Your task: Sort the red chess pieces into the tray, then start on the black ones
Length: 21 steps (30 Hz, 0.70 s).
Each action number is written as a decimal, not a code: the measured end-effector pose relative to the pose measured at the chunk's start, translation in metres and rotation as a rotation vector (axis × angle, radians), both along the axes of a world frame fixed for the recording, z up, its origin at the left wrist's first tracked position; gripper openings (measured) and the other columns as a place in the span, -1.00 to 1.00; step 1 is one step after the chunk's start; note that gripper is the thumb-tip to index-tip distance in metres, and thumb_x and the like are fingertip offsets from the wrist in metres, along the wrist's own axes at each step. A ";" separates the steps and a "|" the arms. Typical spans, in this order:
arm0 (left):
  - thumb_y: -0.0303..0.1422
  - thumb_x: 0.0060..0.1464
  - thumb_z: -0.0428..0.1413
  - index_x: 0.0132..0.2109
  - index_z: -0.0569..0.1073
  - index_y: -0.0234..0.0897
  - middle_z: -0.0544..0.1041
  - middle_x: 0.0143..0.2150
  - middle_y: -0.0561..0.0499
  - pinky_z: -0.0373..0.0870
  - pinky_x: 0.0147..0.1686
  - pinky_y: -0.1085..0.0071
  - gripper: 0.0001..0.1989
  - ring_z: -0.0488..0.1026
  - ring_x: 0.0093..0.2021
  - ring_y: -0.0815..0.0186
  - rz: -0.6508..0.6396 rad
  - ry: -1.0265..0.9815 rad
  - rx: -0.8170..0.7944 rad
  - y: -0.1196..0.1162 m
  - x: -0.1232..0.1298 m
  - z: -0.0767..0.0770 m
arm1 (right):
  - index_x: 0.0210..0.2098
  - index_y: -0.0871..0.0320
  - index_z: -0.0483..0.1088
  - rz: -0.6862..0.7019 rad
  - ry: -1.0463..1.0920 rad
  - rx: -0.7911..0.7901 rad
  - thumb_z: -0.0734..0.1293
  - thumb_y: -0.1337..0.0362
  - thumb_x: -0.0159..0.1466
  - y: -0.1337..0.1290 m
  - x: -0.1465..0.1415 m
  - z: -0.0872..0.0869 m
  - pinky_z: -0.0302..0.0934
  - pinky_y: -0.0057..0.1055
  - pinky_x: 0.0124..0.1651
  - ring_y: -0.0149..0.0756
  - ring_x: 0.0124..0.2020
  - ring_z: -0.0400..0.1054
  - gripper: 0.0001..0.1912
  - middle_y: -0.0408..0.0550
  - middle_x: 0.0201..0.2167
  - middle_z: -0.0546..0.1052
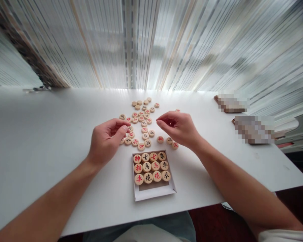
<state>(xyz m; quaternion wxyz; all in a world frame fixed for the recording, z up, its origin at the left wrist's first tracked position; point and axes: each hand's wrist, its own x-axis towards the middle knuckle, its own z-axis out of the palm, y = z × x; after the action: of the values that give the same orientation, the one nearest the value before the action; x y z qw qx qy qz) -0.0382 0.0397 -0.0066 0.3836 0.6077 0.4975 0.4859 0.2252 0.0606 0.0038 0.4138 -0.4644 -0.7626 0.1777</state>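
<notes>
Reading the clock from the open box (154,196): inside it, twelve marked discs (147,178) in three rows; around twelve o'clock, loose discs (145,136) scattered on the white table (53,151). At ten, the left hand (104,143), curled, with only a narrow space between thumb and fingertips, close to several loose discs; impossible to tell whether gripping one. At one, the right hand (178,126), pinched narrow, likewise impossible to tell whether holding anything. Could easily nudge neighbouring loose discs with the left fingertips, given such tight crowding. Near the right wrist, some risk of catching the black-marked disc (169,140) through dropping the hand too low. Could also unsettle the rows by bumping or tilting the box, given spare floor towards six o'clock.
</notes>
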 end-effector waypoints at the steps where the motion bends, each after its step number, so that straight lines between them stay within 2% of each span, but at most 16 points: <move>1: -0.27 0.24 0.28 -0.17 0.69 -0.25 0.72 -0.25 -0.03 0.50 -0.25 0.35 -0.84 0.62 -0.27 0.20 0.006 0.083 0.027 0.000 0.000 -0.001 | -0.28 0.18 0.64 0.012 -0.034 0.014 0.42 0.28 0.36 -0.002 0.000 -0.006 0.22 -0.41 -0.42 -0.39 -0.50 0.34 -0.85 -0.09 -0.45 0.61; 4: -0.23 0.21 0.29 -0.19 0.70 -0.19 0.74 -0.25 -0.03 0.51 -0.24 0.34 -0.85 0.65 -0.25 0.15 0.013 0.276 0.106 0.000 0.002 -0.005 | -0.25 0.16 0.65 0.041 -0.086 0.022 0.42 0.32 0.35 -0.009 0.005 -0.020 0.24 -0.41 -0.40 -0.36 -0.45 0.38 -0.87 -0.06 -0.39 0.63; 6: -0.23 0.20 0.30 -0.21 0.71 -0.17 0.74 -0.27 -0.02 0.50 -0.28 0.34 -0.86 0.64 -0.26 0.13 0.012 0.336 0.141 -0.001 0.004 -0.006 | -0.23 0.16 0.66 0.065 -0.112 0.036 0.41 0.33 0.35 -0.011 0.008 -0.024 0.23 -0.43 -0.42 -0.34 -0.41 0.42 -0.87 -0.04 -0.36 0.63; 11: -0.28 0.18 0.34 -0.21 0.73 -0.16 0.73 -0.25 -0.02 0.46 -0.34 0.37 -0.91 0.60 -0.28 0.17 -0.016 0.353 0.155 -0.002 0.006 -0.010 | -0.18 0.17 0.66 0.148 -0.185 0.084 0.40 0.34 0.37 -0.009 0.013 -0.026 0.26 -0.44 -0.41 -0.28 -0.32 0.50 -0.85 0.01 -0.31 0.64; 21: -0.30 0.13 0.38 -0.19 0.75 -0.13 0.72 -0.25 -0.02 0.42 -0.35 0.35 -0.91 0.53 -0.31 0.19 -0.010 0.367 0.127 -0.001 0.003 -0.010 | -0.24 0.15 0.64 0.121 -0.106 0.051 0.39 0.31 0.37 0.001 0.023 -0.024 0.29 -0.33 -0.29 -0.28 -0.38 0.43 -0.86 -0.03 -0.36 0.64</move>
<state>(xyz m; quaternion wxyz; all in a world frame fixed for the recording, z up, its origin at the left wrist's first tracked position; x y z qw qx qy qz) -0.0354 0.0389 -0.0167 0.2498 0.7117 0.5244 0.3951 0.2481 0.0621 -0.0199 0.3731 -0.4152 -0.8145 0.1582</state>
